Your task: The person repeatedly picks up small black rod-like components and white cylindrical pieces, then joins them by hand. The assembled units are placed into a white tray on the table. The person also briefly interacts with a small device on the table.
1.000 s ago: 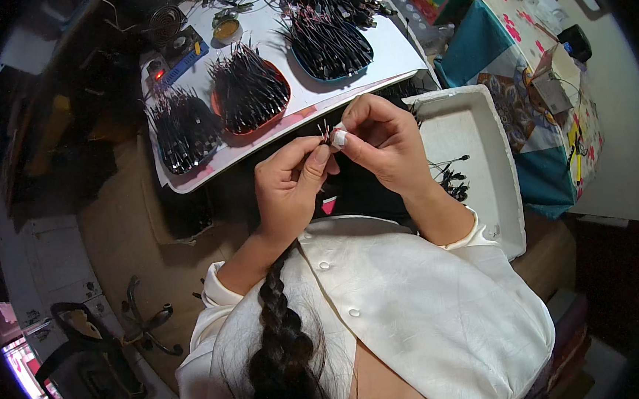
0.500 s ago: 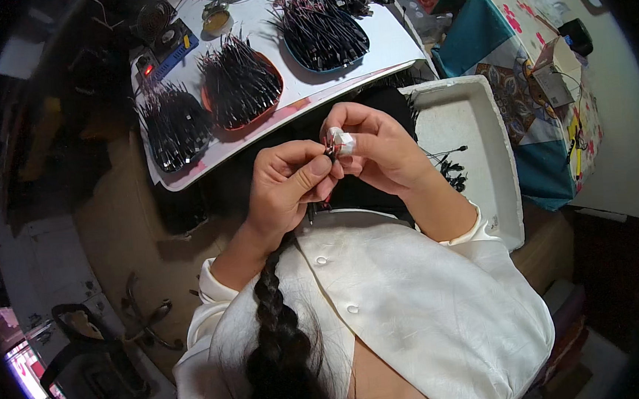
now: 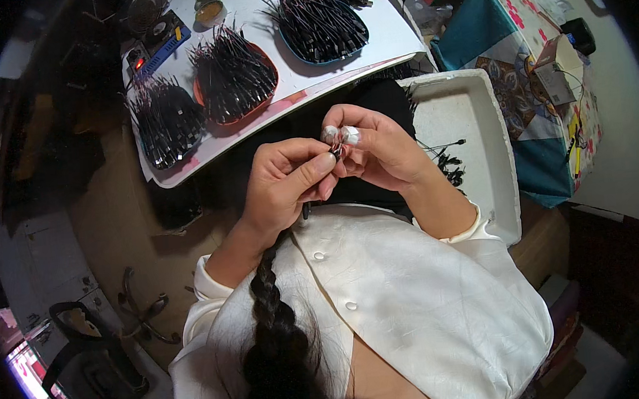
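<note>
In front of my chest, both hands meet over a thin black cable [image 3: 337,152] with fine red and pale wires at its end. My left hand [image 3: 286,183] is closed, pinching the cable between thumb and forefinger. A black end of it hangs below the left fingers. My right hand [image 3: 380,148] is closed too, its thumb and forefinger, both wrapped in white tape, pinching at the fine wires. The fingers partly hide where the wires are gripped. Beyond, on the white table [image 3: 312,89], bundles of black cables fill an orange-red tray [image 3: 275,88] and a blue tray [image 3: 362,50].
A third cable bundle [image 3: 168,125] lies at the table's left. Behind it are a blue device [image 3: 168,48] with a red light and a small jar [image 3: 210,14]. A white foam box [image 3: 482,114] with several cables stands right; a cloth-covered table [image 3: 529,73] lies beyond.
The right thumb and forefinger have shifted slightly at the wires, so both taped tips now show. A red strand below the left hand is no longer visible. The view has moved a little.
</note>
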The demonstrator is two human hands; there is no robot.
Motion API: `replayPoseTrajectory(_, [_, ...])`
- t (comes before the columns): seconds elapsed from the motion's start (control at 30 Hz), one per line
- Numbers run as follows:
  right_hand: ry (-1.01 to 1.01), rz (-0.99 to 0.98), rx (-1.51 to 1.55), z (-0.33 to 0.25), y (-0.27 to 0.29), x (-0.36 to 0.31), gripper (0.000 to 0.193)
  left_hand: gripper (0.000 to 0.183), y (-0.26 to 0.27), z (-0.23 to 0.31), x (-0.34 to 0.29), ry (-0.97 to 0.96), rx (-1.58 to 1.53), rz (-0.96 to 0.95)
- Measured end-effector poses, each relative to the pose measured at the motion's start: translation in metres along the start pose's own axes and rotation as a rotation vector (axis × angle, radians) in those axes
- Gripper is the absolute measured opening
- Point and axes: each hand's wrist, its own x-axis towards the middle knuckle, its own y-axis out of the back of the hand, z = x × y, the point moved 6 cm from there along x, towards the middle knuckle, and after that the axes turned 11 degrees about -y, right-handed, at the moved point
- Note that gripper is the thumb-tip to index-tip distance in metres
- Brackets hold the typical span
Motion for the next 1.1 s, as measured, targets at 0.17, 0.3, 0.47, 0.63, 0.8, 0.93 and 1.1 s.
replayPoseTrajectory(0.17, [0.045,0.047,-0.023,0.002,0.005,0.0,0.028,0.019,0.0,-0.002,0.001,-0.02,0.02,0.011])
replayPoseTrajectory(0.3, [-0.009,-0.02,0.023,0.004,0.004,0.0,0.016,0.019,-0.001,-0.003,0.002,-0.013,0.024,-0.03])
replayPoseTrajectory(0.47, [-0.031,0.015,-0.025,0.001,0.009,-0.002,0.016,0.019,0.001,-0.006,0.002,0.054,0.058,0.01])
replayPoseTrajectory(0.63, [-0.087,-0.03,-0.074,-0.003,0.011,-0.001,0.017,0.016,0.003,-0.004,-0.002,0.134,0.15,0.052])
replayPoseTrajectory(0.8, [-0.046,-0.019,-0.048,0.001,0.009,0.002,0.019,0.012,0.008,-0.004,0.003,0.175,0.143,-0.019])
replayPoseTrajectory(0.93, [0.02,0.039,-0.1,-0.003,0.013,0.001,0.021,0.013,0.01,-0.01,0.005,0.174,0.073,0.049])
replayPoseTrajectory(1.1, [0.007,-0.003,-0.107,-0.004,0.017,0.002,0.018,0.013,0.011,-0.014,0.007,0.164,-0.128,0.062])
